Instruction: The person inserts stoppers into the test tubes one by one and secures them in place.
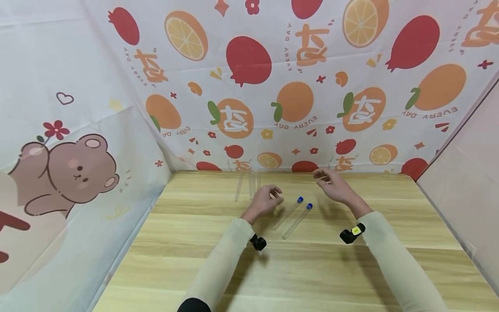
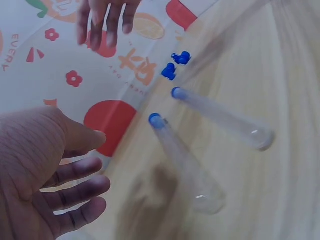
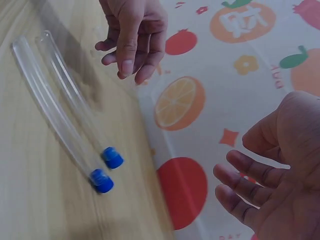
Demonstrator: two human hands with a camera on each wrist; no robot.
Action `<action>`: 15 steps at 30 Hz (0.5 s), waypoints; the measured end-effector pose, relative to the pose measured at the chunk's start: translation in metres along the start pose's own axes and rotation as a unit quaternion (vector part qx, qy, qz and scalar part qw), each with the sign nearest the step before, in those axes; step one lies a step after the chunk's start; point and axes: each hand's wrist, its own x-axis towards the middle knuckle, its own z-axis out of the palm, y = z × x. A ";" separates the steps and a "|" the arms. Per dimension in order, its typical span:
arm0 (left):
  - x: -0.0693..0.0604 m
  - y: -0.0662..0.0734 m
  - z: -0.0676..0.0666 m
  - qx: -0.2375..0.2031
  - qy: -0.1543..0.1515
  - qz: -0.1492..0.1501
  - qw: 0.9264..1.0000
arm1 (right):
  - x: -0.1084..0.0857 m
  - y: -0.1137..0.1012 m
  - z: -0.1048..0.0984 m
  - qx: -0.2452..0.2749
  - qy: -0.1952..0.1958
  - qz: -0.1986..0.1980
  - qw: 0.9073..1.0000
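Note:
Two clear test tubes with blue caps lie side by side on the wooden table, a nearer tube [image 1: 297, 222] and a farther tube [image 1: 289, 214]. My left hand [image 1: 265, 200] hovers just left of them, fingers relaxed and holding nothing. Above the table to their right is my right hand [image 1: 333, 185], its fingers loosely bent around nothing. Both blue caps [image 3: 102, 181] point the same way in the right wrist view. Loose blue stoppers [image 2: 181, 57] lie past the capped ends in the left wrist view; I cannot make them out in the head view.
Several clear tubes without visible caps [image 1: 239, 187] lie at the back left of the table [image 1: 187, 251], close to the fruit-print cloth [image 1: 249, 104]. A bear-print cloth [image 1: 78, 242] hangs along the left edge, and a pale panel [image 1: 471, 173] borders the right.

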 end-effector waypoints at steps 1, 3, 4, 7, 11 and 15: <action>0.002 -0.001 -0.002 0.006 0.003 0.001 1.000 | -0.002 -0.001 -0.002 0.000 0.003 -0.004 1.000; 0.005 -0.002 -0.007 0.016 0.009 0.005 1.000 | -0.006 -0.003 -0.006 0.004 0.009 -0.004 1.000; 0.007 -0.003 -0.010 0.021 0.012 0.005 1.000 | -0.008 -0.005 -0.008 0.006 0.010 -0.004 1.000; 0.011 -0.006 -0.017 0.035 0.021 0.001 0.999 | -0.015 -0.007 -0.014 0.007 0.011 -0.010 1.000; 0.015 -0.008 -0.026 0.045 0.029 -0.015 0.998 | -0.023 -0.006 -0.020 -0.001 0.019 -0.022 1.000; 0.019 -0.012 -0.032 0.053 0.040 -0.040 0.997 | -0.030 -0.005 -0.025 -0.005 0.030 -0.031 0.999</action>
